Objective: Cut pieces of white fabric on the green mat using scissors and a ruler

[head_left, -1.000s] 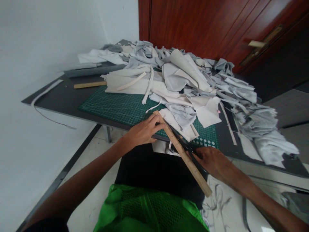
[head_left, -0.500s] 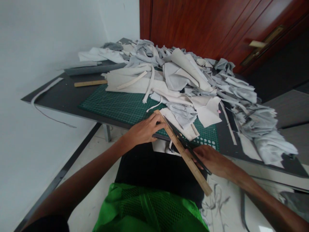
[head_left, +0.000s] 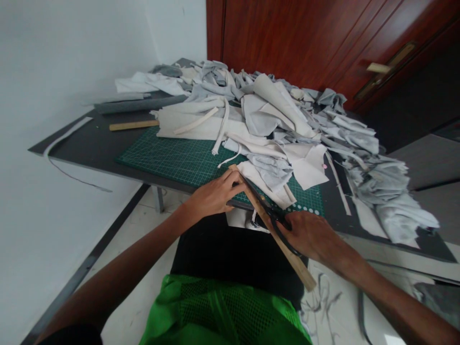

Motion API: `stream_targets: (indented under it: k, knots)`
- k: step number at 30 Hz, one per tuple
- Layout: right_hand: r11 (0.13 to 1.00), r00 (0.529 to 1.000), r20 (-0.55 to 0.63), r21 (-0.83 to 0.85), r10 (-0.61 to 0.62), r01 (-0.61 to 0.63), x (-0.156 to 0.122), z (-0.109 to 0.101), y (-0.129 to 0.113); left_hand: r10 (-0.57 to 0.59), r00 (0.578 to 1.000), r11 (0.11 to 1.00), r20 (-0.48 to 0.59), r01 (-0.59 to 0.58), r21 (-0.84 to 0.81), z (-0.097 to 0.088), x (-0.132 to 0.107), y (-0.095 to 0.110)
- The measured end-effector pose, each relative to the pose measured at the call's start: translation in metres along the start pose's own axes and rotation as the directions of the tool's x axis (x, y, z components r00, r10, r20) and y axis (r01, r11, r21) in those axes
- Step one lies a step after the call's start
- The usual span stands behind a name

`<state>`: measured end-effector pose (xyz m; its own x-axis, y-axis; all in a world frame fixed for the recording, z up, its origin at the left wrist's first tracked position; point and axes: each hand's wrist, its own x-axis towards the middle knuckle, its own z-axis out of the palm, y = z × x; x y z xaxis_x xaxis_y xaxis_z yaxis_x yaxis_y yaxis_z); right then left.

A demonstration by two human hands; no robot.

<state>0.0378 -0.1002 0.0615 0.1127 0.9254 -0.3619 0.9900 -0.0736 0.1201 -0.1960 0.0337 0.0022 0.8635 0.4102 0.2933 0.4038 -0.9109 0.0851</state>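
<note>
My left hand (head_left: 220,192) grips the upper end of a flat wooden strip (head_left: 300,270), which slants down over the table's front edge toward my lap. In my right hand (head_left: 305,232) is a pair of black-handled scissors (head_left: 278,223), with the blades lying along the strip and pointing at my left fingers. Whether the blades touch the strip I cannot tell. A piece of cream cloth (head_left: 257,173) and a crumpled grey scrap (head_left: 271,170) lie just beyond the scissors on the green cutting mat (head_left: 168,160).
Heaped cloth scraps (head_left: 215,76) cover the back and right of the dark table (head_left: 82,146). Another wooden strip (head_left: 133,125) and a white cord (head_left: 64,136) lie at the left. A wooden door (head_left: 287,38) stands behind. Loose threads (head_left: 323,297) lie on the floor.
The scissors have turned in my right hand, so their handle loops now show more and look spread. My left hand and the wooden strip have stayed nearly still.
</note>
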Motion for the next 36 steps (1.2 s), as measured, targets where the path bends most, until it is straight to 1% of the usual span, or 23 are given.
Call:
stream_targets:
  k: [3, 8, 13, 17, 20, 23, 25, 27, 29, 31, 32, 34, 36]
  knots:
    - [1.000, 1.000, -0.001, -0.026, -0.011, 0.011, -0.001, -0.004, -0.005, 0.007, 1.000, 1.000, -0.003, -0.007, -0.001, 0.000, 0.000, 0.000]
    - [0.994, 0.987, -0.121, -0.057, -0.104, 0.098, 0.000, 0.005, -0.002, 0.006, 1.000, 1.000, 0.003, -0.006, -0.005, -0.001, 0.001, 0.000]
    - [0.992, 0.981, -0.149, -0.064, -0.121, 0.113, 0.002, 0.012, 0.000, 0.016, 1.000, 1.000, 0.001, -0.016, 0.002, 0.001, 0.001, -0.002]
    - [0.981, 0.970, -0.199, -0.156, -0.142, 0.112, 0.000, 0.014, -0.001, 0.015, 1.000, 1.000, 0.000, -0.015, -0.007, 0.001, 0.001, -0.002]
    - [0.966, 0.949, -0.263, -0.233, -0.175, 0.114, -0.002, 0.016, 0.000, 0.009, 1.000, 1.000, 0.000, -0.009, -0.010, 0.001, 0.001, -0.002]
    - [0.946, 0.913, -0.331, -0.291, -0.237, 0.140, -0.002, 0.020, 0.004, 0.009, 1.000, 1.000, -0.007, -0.009, -0.006, 0.002, 0.001, -0.002]
    - [0.934, 0.893, -0.362, -0.325, -0.266, 0.147, -0.003, 0.022, 0.006, 0.012, 1.000, 1.000, -0.008, -0.012, 0.000, 0.002, 0.001, -0.002]
    - [0.932, 0.888, -0.375, -0.333, -0.268, 0.141, -0.003, 0.023, 0.008, 0.015, 1.000, 1.000, -0.003, -0.015, 0.011, 0.002, 0.001, -0.003]
    - [0.943, 0.899, -0.364, -0.304, -0.245, 0.134, -0.001, 0.023, 0.009, 0.018, 1.000, 1.000, 0.001, -0.018, 0.021, 0.003, 0.000, -0.003]
    - [0.962, 0.927, -0.315, -0.240, -0.202, 0.128, 0.003, 0.021, 0.010, 0.016, 1.000, 0.999, 0.005, -0.017, 0.028, 0.003, 0.000, -0.003]
    - [0.974, 0.948, -0.265, -0.189, -0.175, 0.127, 0.005, 0.018, 0.011, 0.015, 1.000, 0.999, 0.006, -0.015, 0.029, 0.003, 0.000, -0.003]
    - [0.990, 0.984, -0.113, -0.037, -0.139, 0.136, 0.012, 0.009, 0.014, 0.011, 1.000, 1.000, 0.005, -0.012, 0.027, 0.003, 0.000, -0.003]
    - [0.977, 0.989, 0.051, 0.169, -0.137, 0.127, 0.018, -0.001, 0.018, 0.010, 1.000, 1.000, 0.003, -0.010, 0.021, 0.003, 0.000, -0.002]
